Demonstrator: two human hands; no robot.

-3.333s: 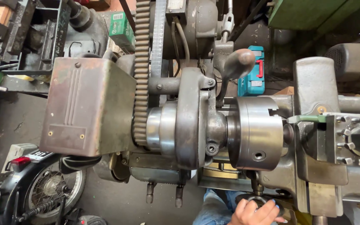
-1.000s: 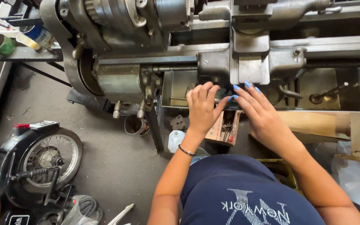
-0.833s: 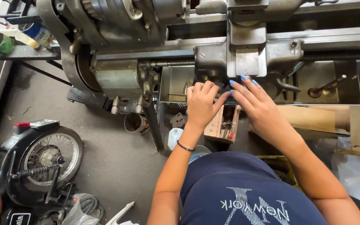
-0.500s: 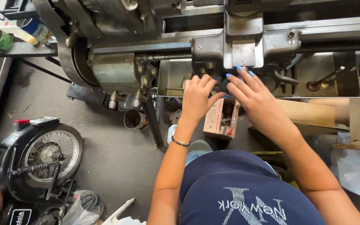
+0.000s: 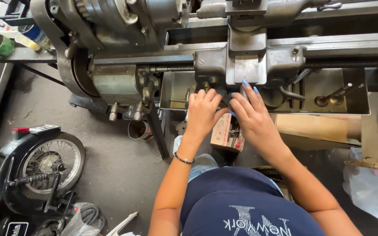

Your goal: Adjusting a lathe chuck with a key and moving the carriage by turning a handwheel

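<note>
Both hands have moved up since a second ago and now meet on a dark handwheel (image 5: 225, 97) under the lathe carriage (image 5: 246, 65). The left hand (image 5: 203, 112) curls its grip over the wheel's near side; the right hand (image 5: 252, 118) has fingers spread across it. Just below the grips sits a small cardboard box (image 5: 226, 133); beyond them, the chip tray (image 5: 351, 107); far left, a motorbike wheel (image 5: 51, 164).

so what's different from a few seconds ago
The view has tilted down from the lathe's chuck to its carriage. Only one hand showed at the bottom edge; now the left hand and right hand are both up at the dark handwheel under it. For the last second they have barely moved.
</note>
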